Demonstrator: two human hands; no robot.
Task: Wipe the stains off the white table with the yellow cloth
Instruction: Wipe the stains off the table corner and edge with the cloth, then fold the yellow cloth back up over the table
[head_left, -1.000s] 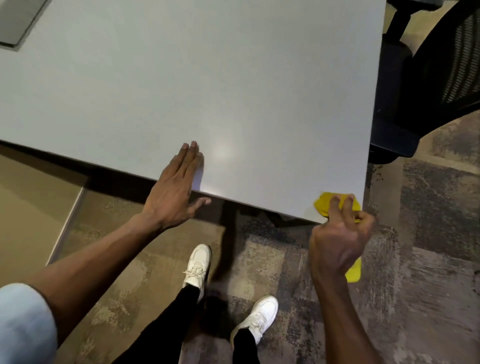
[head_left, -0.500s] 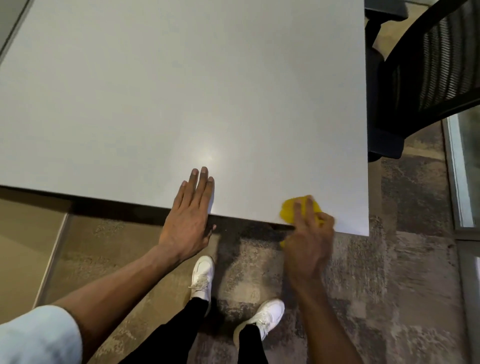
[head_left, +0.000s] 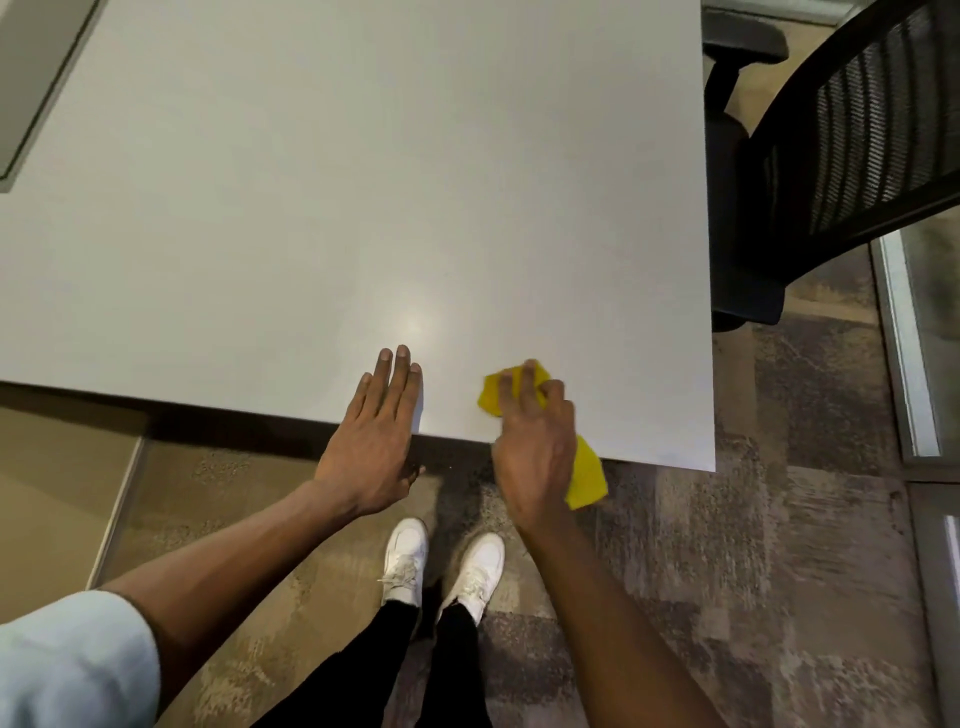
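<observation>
Right hand (head_left: 532, 447) grip bunched on crumpled yellow cloth (head_left: 586, 470) at smooth white desk (head_left: 363, 182) edge, 5 o'clock; left hand (head_left: 371, 441) flat, empty.

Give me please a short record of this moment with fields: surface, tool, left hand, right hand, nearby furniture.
surface: white table, no stain clearly visible
tool: yellow cloth, partly on the table, partly hanging over the near edge
left hand: flat, fingers on the table edge
right hand: pressing the cloth
nearby furniture: black office chair, right of the table
</observation>
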